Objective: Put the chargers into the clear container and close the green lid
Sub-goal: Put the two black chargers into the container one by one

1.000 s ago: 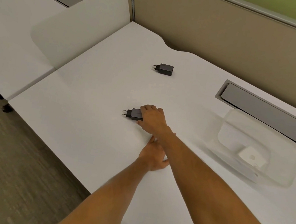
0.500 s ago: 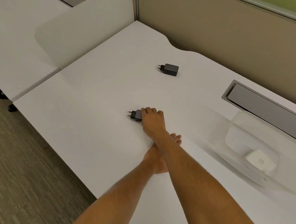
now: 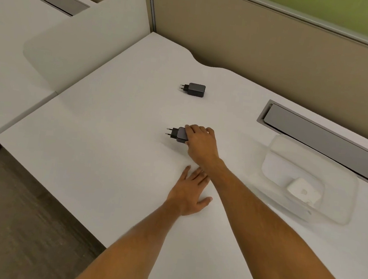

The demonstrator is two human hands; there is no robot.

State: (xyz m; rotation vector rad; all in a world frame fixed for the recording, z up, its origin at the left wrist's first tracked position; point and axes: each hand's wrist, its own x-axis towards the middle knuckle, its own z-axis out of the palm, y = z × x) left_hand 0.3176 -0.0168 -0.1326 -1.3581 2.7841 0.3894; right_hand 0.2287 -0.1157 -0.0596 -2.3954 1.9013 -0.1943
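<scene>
On the white desk (image 3: 108,165) lie two black chargers with their plug pins pointing left. My right hand (image 3: 201,144) grips the near black charger (image 3: 179,134) at mid-desk, fingers over its top and thumb on its near side. The far black charger (image 3: 195,89) lies alone further back. My left hand (image 3: 190,192) rests flat on the desk, fingers spread, partly under my right forearm. The clear container (image 3: 309,178) stands at the right with a white charger (image 3: 303,191) inside. No green lid is in view.
A grey cable tray slot (image 3: 327,139) runs along the desk's back right, just behind the container. A beige partition wall (image 3: 276,53) closes the back, and a white divider panel (image 3: 82,39) stands at the left. The desk's near edge drops to carpeted floor (image 3: 13,224).
My right hand has closed around the near black charger, which looks slightly raised. My left hand has come out from under the right forearm and lies flatter and nearer.
</scene>
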